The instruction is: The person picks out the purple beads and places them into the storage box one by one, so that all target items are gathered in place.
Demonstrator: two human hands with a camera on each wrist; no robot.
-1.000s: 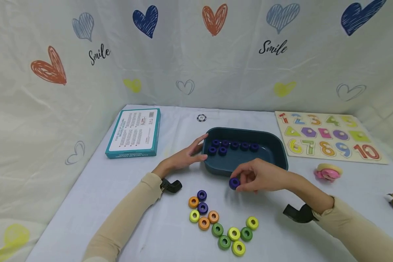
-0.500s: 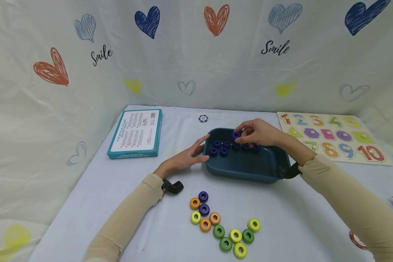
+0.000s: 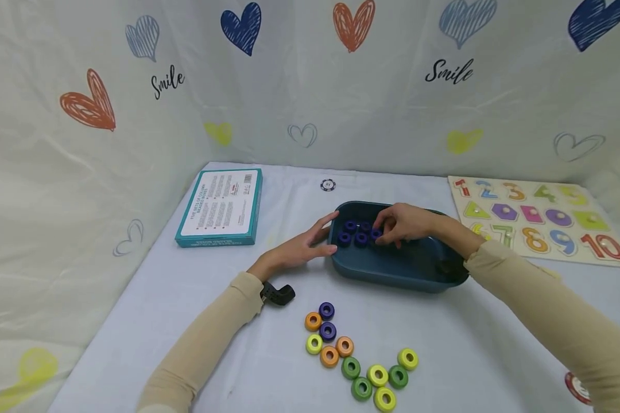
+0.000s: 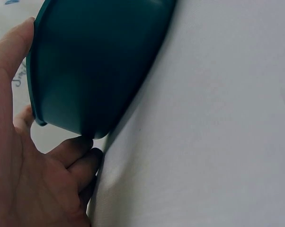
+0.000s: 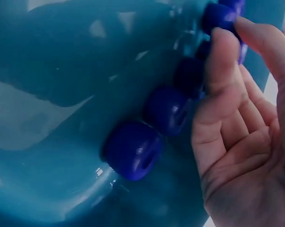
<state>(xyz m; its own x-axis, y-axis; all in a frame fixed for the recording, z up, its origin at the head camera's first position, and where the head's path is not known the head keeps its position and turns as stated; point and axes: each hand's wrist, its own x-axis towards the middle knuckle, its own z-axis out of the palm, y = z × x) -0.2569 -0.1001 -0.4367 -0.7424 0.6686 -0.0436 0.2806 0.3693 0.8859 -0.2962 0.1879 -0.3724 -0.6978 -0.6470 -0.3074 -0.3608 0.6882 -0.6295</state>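
Note:
My right hand is down inside the dark teal tray, pinching a purple bead between thumb and fingertips. To its left, several purple beads sit close together at the tray's left end. The right wrist view shows a row of purple beads beside the hand; their holes face sideways. My left hand rests on the tray's left end, thumb and fingers spread. In the left wrist view, its fingertips touch the tray's rim, with the other fingers loosely bent below. My right hand hides some beads.
Loose purple, orange, yellow and green beads lie on the white cloth in front of the tray. A teal-edged box stands back left, a number puzzle board back right. A poker chip lies behind the tray, a red-edged one at front right.
My right hand has carried a purple bead from in front of the tray, over its rim to the beads inside. My left hand stays at the tray's left end.

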